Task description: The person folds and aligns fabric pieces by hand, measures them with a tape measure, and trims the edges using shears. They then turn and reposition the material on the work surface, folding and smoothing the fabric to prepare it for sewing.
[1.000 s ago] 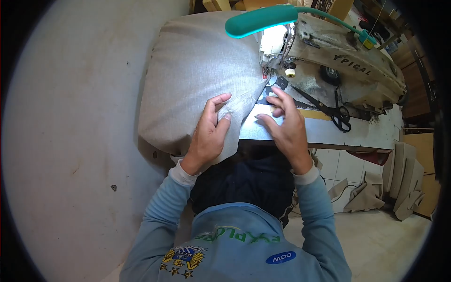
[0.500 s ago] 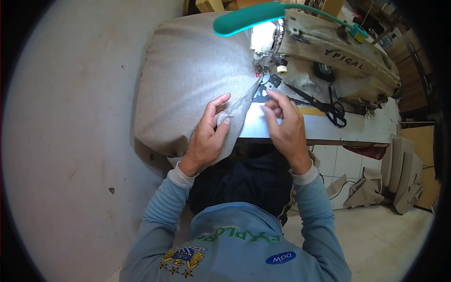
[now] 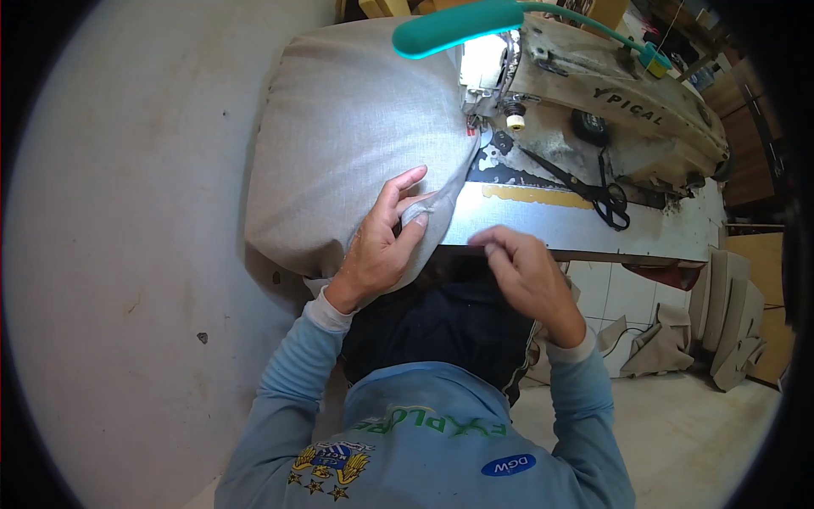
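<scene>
grey cushion cover point(image 3: 356, 127) sits under and ahead of the left hand point(image 3: 381, 246), bulging over the table point(image 3: 593, 233) edge, its corner running toward the sewing machine point(image 3: 610, 102) needle beyond the fingers. looks soft, floppy and light but bulky, woven so not slippery; best gripped at the seam fold or corner, not the puffy middle. left hand clamped on a fold near the corner, thumb over, fingers spread a little. right hand point(image 3: 526, 271) off the cloth, just short of the table edge, fingertips pinched together; cannot tell if anything is between them. scissors point(image 3: 593, 191) lie beyond the right hand.
</scene>
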`<state>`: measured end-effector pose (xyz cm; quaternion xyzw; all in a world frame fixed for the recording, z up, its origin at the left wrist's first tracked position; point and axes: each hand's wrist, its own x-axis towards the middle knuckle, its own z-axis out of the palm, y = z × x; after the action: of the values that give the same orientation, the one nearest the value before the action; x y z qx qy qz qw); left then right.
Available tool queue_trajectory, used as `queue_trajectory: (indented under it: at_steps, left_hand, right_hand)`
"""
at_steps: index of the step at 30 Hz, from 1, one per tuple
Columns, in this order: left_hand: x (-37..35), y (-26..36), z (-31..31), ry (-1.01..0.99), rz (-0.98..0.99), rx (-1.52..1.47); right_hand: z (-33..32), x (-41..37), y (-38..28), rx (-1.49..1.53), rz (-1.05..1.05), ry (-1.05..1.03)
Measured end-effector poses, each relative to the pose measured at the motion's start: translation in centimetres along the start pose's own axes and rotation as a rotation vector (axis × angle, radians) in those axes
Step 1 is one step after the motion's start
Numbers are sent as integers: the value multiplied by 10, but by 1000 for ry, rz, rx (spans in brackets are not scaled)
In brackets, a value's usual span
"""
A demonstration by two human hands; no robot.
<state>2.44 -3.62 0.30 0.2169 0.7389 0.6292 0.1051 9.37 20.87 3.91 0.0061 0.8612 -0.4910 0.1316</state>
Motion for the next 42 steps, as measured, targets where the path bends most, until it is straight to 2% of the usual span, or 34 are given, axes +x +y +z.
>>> queue_trajectory:
  at_steps: [3,6,7,8,10,13,14,16,19,20,22,26,28,30,33,35,38,40,41,42]
  left_hand:
    - [0,3,-6,-79,-4,62]
    - [0,3,-5,-123,-23,13]
    - [0,2,-6,-132,-28,-6]
    - [0,1,-6,-140,-31,-24]
    - [-1,-1,-6,-139,-41,-63]
    - [2,2,-8,-141,-89,-76]
    - [1,2,-8,-145,-99,-76]
    - [1,0,-10,-153,-94,-74]
    - [6,3,-10,-161,-88,-63]
    - [6,5,-10,-172,-103,-59]
    - [8,2,-11,-167,-98,-71]
    - [2,11,-10,-157,-125,-38]
    - [-8,15,-7,-127,-5,164]
    - [-18,22,0,-86,65,275]
    - [-25,34,7,-27,103,355]
    - [-28,38,6,-14,121,452]
    - [-40,44,-17,-146,-102,728]
    - [-46,38,-26,-152,-147,576]
    - [-47,34,-28,-164,-164,501]
    - [-49,26,-26,-153,-38,513]
  right_hand:
    - [1,-12,-6,295,-231,-619]
    - [7,-21,-28,436,-414,-353]
    - [-1,-19,-24,162,-398,-163]
    - [1,-19,-26,-242,-251,131]
    - [8,-10,-13,-613,-221,461]
    - [29,-22,-4,-284,-444,90]
    - [37,-31,-14,-94,-344,-91]
    - [41,-19,-1,21,-397,-36]
    - [68,-33,-12,34,-555,-81]
    - [76,-38,-15,39,-761,-274]
    - [76,-44,-28,90,-686,-545]
    - [73,-28,-23,45,-669,-225]
    - [50,-26,-25,-81,-665,-6]
    - [27,5,-3,-217,-694,303]
    - [2,39,-5,-274,-763,260]
    - [-2,46,2,-509,-689,200]
    - [0,56,4,-519,-809,278]
    - [-1,60,-1,-377,-915,277]
    - [1,61,-1,-368,-899,205]
    - [3,62,-1,-360,-880,133]
